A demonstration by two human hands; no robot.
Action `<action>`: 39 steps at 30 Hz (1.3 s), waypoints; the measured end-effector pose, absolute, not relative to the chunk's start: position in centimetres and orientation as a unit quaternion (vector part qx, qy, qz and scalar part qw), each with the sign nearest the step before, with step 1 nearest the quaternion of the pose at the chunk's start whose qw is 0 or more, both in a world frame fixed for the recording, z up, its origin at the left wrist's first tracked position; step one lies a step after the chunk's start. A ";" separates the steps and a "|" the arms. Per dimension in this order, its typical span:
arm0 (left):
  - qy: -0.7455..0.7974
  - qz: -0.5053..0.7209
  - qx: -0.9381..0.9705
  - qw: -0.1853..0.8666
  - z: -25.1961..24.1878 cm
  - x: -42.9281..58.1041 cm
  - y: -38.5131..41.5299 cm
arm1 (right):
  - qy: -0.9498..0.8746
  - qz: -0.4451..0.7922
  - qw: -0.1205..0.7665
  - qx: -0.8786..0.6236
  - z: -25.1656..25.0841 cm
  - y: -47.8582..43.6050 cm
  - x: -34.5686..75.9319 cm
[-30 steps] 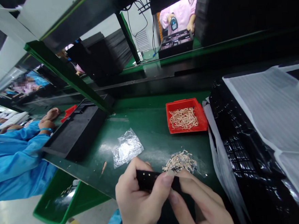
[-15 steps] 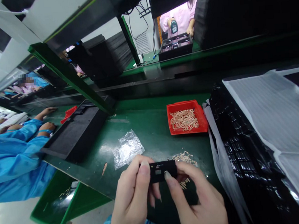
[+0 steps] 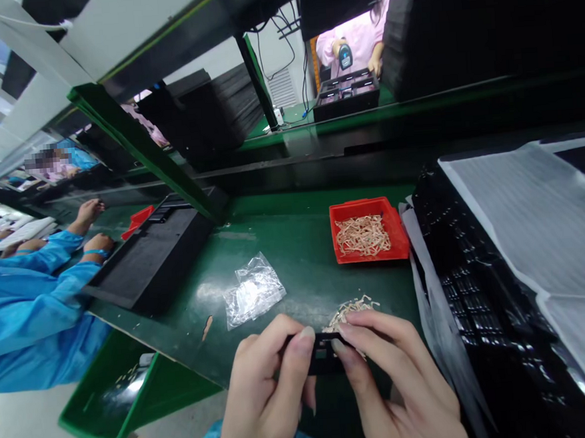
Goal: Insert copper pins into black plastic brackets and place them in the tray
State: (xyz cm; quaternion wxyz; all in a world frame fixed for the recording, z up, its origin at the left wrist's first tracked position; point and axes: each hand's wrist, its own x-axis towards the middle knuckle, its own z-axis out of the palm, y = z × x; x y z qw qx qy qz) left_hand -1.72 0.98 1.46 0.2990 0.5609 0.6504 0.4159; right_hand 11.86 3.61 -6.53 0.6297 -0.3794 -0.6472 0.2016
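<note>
Taking the small black part (image 3: 326, 357) as the centre of the dial, with twelve at the top of the view, it is held up off the bench at the lower middle, its length running roughly from nine to three. The left hand (image 3: 269, 384) comes in from eight o'clock and grips the part's left end, thumb laid along the near face with its tip pointing toward one, fingers bent behind and beneath; a blue cuff shows at the wrist. The right hand (image 3: 401, 378) comes in from four o'clock, its forefinger stretched toward ten and its thumb tip just below, both touching the part's right end, the other fingers curled under. Whether that thumb and forefinger pinch the part itself or some tiny piece on it, I cannot tell.

Just beyond, toward one o'clock, a loose heap of thin pale strips (image 3: 351, 308) lies on the green bench (image 3: 300, 258), partly covered by the right hand. Farther out at one, a red tray (image 3: 398, 235) holds more such strips. At ten o'clock lies a clear plastic bag (image 3: 255, 292), and well past it a black tray (image 3: 145, 262). A green bin (image 3: 179, 387) sits below the bench edge near nine. Toward two and three, a whitish sheet (image 3: 527, 209) covers glossy black wrapping (image 3: 438, 235). Near twelve, across the bench, a co-worker in pink holds a scanner (image 3: 345, 56).
</note>
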 end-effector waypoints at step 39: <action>0.426 0.289 0.857 0.016 3.4 -3.7 -0.1 | -0.534 0.209 0.775 -0.264 -4.8 3.5 12.0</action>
